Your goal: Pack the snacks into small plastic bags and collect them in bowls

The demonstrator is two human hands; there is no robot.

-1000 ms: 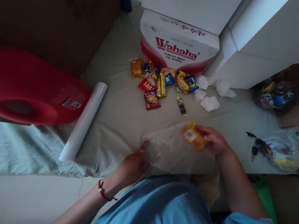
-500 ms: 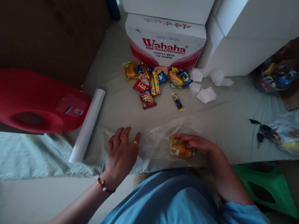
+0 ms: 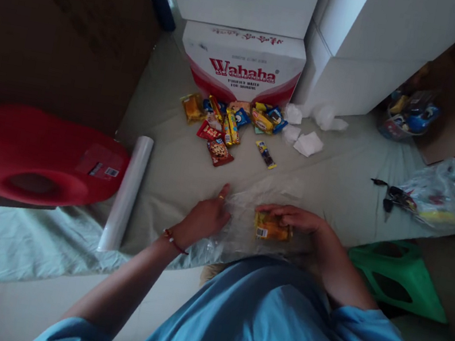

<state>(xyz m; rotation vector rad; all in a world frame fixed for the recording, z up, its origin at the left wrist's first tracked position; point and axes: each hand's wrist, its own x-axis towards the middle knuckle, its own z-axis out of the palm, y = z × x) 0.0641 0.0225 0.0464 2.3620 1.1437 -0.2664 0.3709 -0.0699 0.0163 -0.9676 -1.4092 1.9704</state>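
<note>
A sheet of clear plastic [image 3: 239, 232], perhaps a bag, lies flat near the table's front edge. On it rests an orange-yellow snack packet [image 3: 273, 232] with a white barcode label. My right hand [image 3: 295, 218] has its fingers over the top of this packet and grips it. At the plastic's left edge is my left hand [image 3: 206, 218], with its index finger stretched forward and thumb apart; its other fingers are partly hidden. A roll of clear plastic [image 3: 127, 194] lies further left. Beyond both hands is a small snack bar [image 3: 265, 154].
Assorted wrapped snacks [image 3: 230, 127] are heaped before a white Wahaba-style carton [image 3: 246, 57]. Crumpled white tissues [image 3: 308, 143] lie to their right. A red jug [image 3: 58, 162] stands at left. Keys [image 3: 389, 197], a plastic bag [image 3: 436, 199] and a green stool [image 3: 401, 281] are at right.
My left hand has moved right to the edge of the clear plastic, with its index finger now extended. The right hand stays on the snack packet. The view has shifted slightly.
</note>
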